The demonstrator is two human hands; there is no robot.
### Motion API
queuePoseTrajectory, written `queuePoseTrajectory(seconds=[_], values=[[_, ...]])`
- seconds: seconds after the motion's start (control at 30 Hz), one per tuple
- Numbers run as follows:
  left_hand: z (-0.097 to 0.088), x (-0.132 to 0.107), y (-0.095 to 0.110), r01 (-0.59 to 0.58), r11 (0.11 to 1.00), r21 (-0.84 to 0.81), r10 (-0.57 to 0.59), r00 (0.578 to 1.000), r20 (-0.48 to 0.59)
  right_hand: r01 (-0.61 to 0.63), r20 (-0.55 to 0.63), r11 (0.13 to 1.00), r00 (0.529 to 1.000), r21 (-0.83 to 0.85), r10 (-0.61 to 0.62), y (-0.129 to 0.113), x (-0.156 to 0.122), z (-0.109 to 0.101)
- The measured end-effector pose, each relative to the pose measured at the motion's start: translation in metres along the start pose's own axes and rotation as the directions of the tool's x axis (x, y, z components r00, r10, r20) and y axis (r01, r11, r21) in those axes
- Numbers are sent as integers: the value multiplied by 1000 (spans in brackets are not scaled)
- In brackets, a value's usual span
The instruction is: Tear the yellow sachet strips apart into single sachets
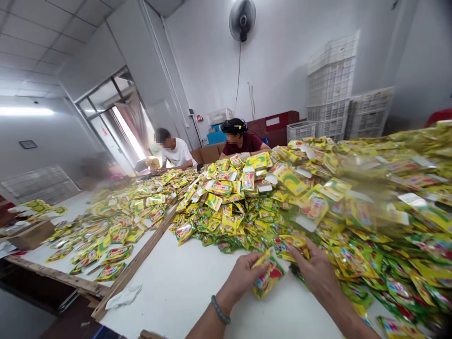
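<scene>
My left hand, with a green bead bracelet at the wrist, pinches a small yellow, red and green snack packet above the white tabletop. Beside it, at the near edge of the heap, my right hand has its thumb and fingers closed on another yellow packet. Part of that packet is hidden by the fingers. Around both hands lies a large heap of packets in green and yellow foil. Yellow cartons with white open flaps lie on top of the heap.
A wooden strip divides the white table. Left of it lie more cartons and a cardboard box. Crumpled white paper rests near the strip. Two people sit across the table. White crates are stacked behind.
</scene>
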State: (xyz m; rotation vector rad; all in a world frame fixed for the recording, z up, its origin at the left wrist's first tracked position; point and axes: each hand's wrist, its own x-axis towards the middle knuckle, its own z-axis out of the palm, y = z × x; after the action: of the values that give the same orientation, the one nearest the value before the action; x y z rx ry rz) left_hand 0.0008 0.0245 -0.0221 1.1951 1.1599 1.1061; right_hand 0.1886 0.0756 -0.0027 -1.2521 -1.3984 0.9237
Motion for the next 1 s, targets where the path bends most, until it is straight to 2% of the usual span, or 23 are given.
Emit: queuePoseTrajectory(seconds=[0.07,0.13,0.2,0.3,0.43,0.53,0.67,0.8,1.0], values=[[0,-2,1,25,999,-24,-25,1000,-4,46,18,999,999,-21,-46,-5,-3,-1],[-1,-3,4,54,997,-56,-56,998,-25,20,-34,1000,999,-9,-20,-9,-5,-1],[-5,-3,5,85,994,-68,-88,996,-30,-13,-37,998,999,59,16,-11,-6,0],[-10,-4,4,86,994,-72,-88,996,-23,-10,55,998,998,68,7,-11,-7,3],[-11,-6,3,68,998,1,-68,997,-22,-4,197,999,980,-40,12,-11,-8,0],[-13,-7,2,65,998,22,-64,997,-34,-11,252,993,967,-120,42,-9,-5,-4],[-15,-8,2,64,997,42,-63,998,-24,12,336,991,941,-136,35,-4,-2,-9],[-13,-11,5,101,994,48,-104,992,66,45,318,986,948,-160,8,-3,-1,-9],[-7,-11,3,83,996,15,-83,995,53,114,341,969,939,-219,-33,-6,-6,-2]])
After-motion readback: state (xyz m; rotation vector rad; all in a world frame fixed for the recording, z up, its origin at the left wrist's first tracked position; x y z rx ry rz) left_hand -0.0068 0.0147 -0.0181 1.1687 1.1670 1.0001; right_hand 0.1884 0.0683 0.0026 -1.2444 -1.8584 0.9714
